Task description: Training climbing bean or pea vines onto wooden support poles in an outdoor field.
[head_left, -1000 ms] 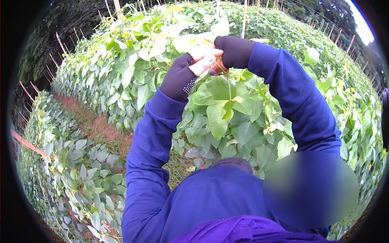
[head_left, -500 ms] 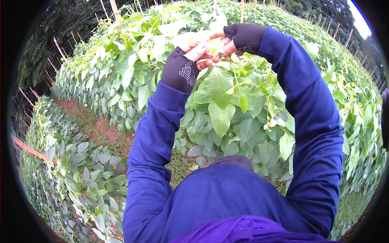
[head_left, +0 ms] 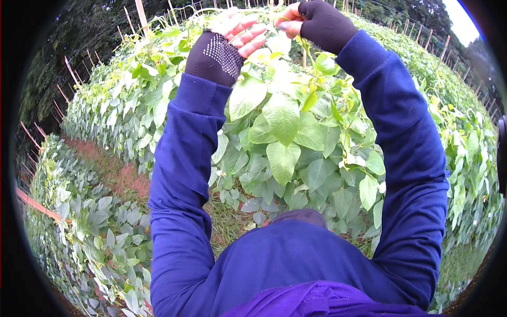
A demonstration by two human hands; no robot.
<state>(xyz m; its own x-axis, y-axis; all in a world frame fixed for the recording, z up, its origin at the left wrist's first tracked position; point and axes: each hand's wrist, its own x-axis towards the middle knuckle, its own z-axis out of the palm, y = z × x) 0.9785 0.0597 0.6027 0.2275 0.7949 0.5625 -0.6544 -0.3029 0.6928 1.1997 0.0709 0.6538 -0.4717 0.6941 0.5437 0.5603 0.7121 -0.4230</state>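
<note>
Both my hands, in dark fingerless gloves with white grip dots, are raised over a leafy climbing bean plant (head_left: pixel 282 119). Palm up, my left hand (head_left: pixel 227 50) has its fingers stretched out and apart, with nothing gripped in them. To its right, the thumb and fingers of my right hand (head_left: pixel 311 25) pinch a thin green vine (head_left: pixel 308 48), which hangs down toward the leaves. Glare washes out the foliage around the fingertips. Broad green leaves and a few yellowish ones hang below the hands.
Thin wooden stakes (head_left: pixel 141 16) rise from the rows. A grassy, red-soil path (head_left: pixel 127 177) separates this row from a lower leafy row (head_left: pixel 105 232) at left. An orange-brown pole (head_left: pixel 39 205) lies across the left edge. Dark trees (head_left: pixel 53 53) stand behind.
My hands were close together among the shoots; now they are apart and higher. The left moved left and its fingers opened. The right rose with the vine in its pinch.
</note>
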